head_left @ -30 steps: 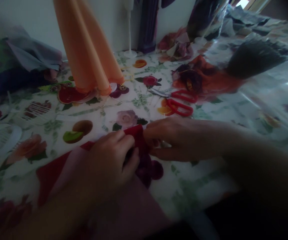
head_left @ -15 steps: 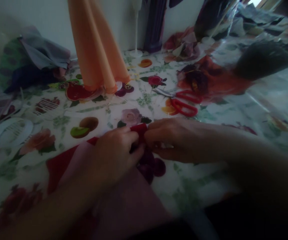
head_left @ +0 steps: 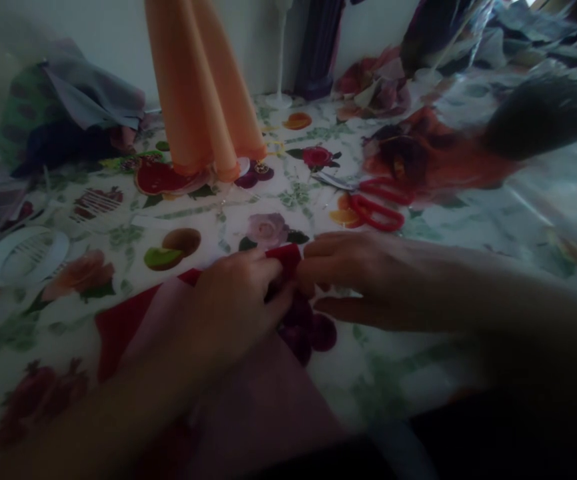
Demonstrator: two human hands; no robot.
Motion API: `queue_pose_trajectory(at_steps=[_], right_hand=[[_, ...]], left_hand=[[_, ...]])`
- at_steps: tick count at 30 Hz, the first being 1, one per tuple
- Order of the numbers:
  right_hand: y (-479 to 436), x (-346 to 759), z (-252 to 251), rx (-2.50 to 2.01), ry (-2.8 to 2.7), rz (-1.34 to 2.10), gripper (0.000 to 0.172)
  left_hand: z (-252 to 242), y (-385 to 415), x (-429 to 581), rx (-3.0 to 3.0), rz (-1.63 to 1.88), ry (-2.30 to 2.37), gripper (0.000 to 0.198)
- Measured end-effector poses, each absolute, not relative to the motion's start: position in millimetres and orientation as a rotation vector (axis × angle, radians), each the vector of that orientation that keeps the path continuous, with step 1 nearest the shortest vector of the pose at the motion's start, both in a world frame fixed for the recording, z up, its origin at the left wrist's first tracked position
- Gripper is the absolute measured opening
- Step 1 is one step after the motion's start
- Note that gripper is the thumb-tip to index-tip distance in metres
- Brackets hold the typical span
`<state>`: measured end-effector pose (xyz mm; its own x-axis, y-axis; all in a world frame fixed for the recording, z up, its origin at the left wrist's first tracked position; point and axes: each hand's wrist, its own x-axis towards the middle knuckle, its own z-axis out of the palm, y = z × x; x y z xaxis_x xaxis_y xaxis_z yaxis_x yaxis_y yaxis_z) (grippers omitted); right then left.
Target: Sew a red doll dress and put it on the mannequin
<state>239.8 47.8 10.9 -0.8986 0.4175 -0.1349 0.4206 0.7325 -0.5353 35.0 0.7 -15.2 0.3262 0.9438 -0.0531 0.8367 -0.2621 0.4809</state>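
Observation:
A piece of red cloth (head_left: 127, 325) lies aslant in front of me, with a paler pink face (head_left: 273, 407) showing toward my body. My left hand (head_left: 241, 293) rests on its far part, fingers and thumb closed on the narrow red end. Close against that end, my right hand (head_left: 363, 273) pinches the tip with thumb and index finger, while its lower fingers stand a little apart. The exact grip of the fingertips is dark and partly hidden. Beyond my right hand lies a pair of red-handled scissors (head_left: 381, 203), blades pointing left.
Peach cloth (head_left: 203, 93) hangs in folds at the back. White oval ring (head_left: 25, 257) lies left, below a heap of fabric (head_left: 83, 107). Orange and dark fabric (head_left: 418, 153) and a dark rounded bundle (head_left: 538, 120) lie right. A printed tablecloth (head_left: 378, 360) covers the table.
The view has shifted slightly. The lower fingers of my right hand have spread a little, away from the red end. My left hand keeps its place on the cloth.

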Motion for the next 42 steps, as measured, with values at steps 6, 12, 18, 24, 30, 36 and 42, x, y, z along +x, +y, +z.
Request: queue_pose_trajectory(at_steps=[6,12,18,24,30,36,42], right_hand=[[45,238,16,0.805,2.876,-0.897,0.008],[45,227,12,0.858,2.839,-0.853,0.013],[45,229,9,0.768,2.925,-0.814,0.01],[36,227,15,0.588,2.99,-0.851,0.015],[44,243,14,0.779,3.048,-0.822,0.011],[47,239,13,0.833,2.901,-0.816,0.011],[44,229,13,0.839,2.837,-0.806,0.009]], left_hand=[[-16,0,34,2.172,0.321,1.557,0.026],[-17,1,34,2.154,0.294,1.578,0.022],[-20,2,33,2.194,0.316,1.57,0.022],[-19,3,32,2.214,0.339,1.542,0.02],[-20,4,32,2.194,0.36,1.534,0.03],[-19,3,33,2.172,0.322,1.559,0.026],[-20,2,33,2.162,0.303,1.569,0.024]])
